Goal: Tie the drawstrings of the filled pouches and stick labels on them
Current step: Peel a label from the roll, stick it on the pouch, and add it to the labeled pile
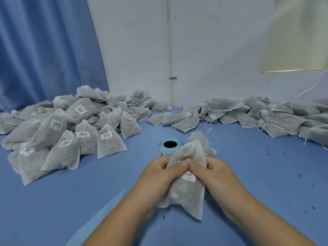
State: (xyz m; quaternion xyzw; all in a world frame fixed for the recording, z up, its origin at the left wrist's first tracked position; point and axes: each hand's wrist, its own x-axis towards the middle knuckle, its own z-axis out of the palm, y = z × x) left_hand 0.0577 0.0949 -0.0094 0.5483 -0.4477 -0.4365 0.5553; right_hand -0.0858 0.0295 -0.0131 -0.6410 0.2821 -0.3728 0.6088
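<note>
Pressing the label onto a filled pouch at near centre, left grip and right grip both clasp it; next, it likely joins the labelled pile far left.

**Tally from my screen**

I count two hands, the left hand and the right hand, with one pouch between them bearing one label. One label roll stands just beyond. There are two heaps. The labelled heap on the left is too many to total, though I make out at least eight stickers. The unlabelled heap on the far right is likewise past counting.
</note>
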